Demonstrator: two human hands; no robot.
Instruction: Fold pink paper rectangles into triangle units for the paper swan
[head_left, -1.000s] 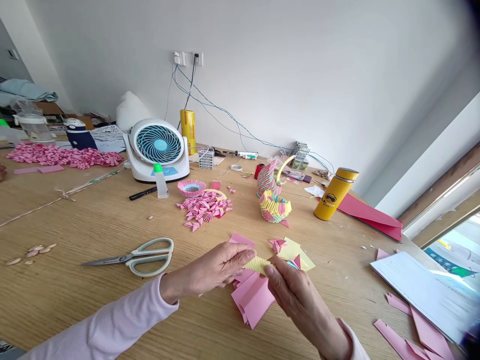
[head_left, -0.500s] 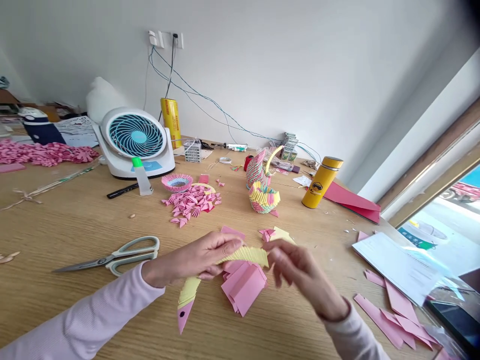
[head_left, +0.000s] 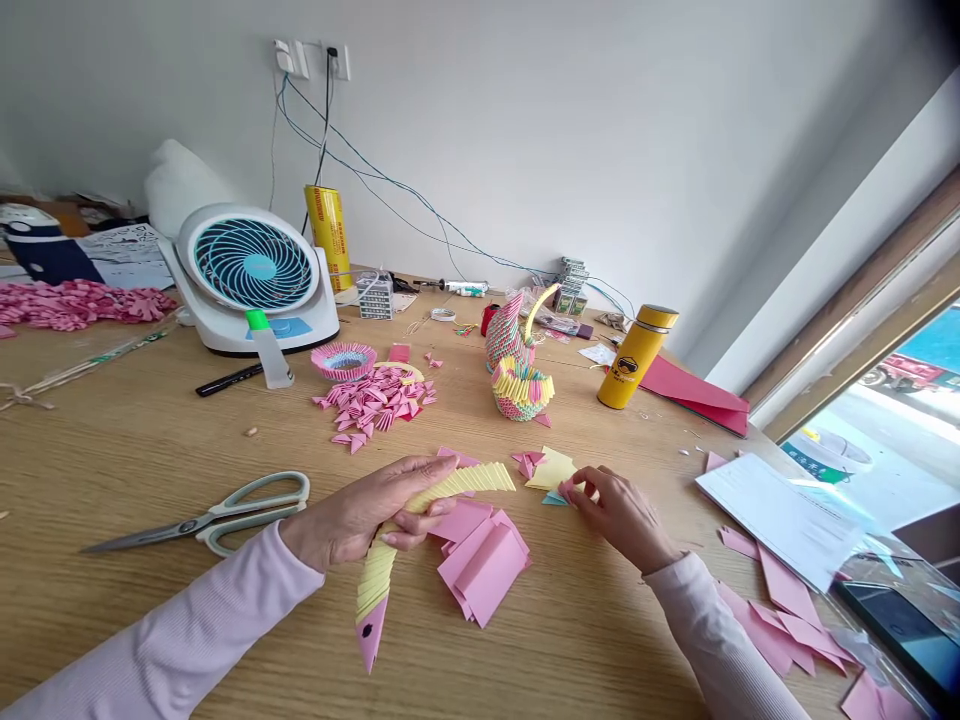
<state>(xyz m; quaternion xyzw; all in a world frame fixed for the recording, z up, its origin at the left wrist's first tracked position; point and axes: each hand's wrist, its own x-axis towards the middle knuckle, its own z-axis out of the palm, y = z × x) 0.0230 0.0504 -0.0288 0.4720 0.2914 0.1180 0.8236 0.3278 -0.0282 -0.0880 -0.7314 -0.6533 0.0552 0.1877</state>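
My left hand [head_left: 375, 512] is closed around a curved origami neck [head_left: 476, 482] of stacked yellow folded paper pieces. Its lower end bends down to a pink paper beak [head_left: 371, 635] with a black dot. My right hand [head_left: 616, 512] rests low over the table with thumb and fingers pinched together at the edge of some yellow paper [head_left: 553, 466] and a bit of blue paper [head_left: 553, 498]. Something small and pinkish shows at those fingertips, too small to name. Pink folded pieces [head_left: 528, 462] lie just left of them. Below the neck sits a stack of pink paper slips [head_left: 486, 568].
Scissors [head_left: 214, 520] lie left of my left hand. Behind are a pile of pink folded pieces [head_left: 382, 400], a fan [head_left: 255, 275], paper swan-shaped baskets [head_left: 523, 388] and a yellow flask [head_left: 637, 358]. Pink strips, white paper [head_left: 780, 515] and a phone [head_left: 900, 630] are at right.
My right hand has moved away from the free end of the yellow neck to the papers on the table. My left hand still holds the neck, and the view has shifted slightly.
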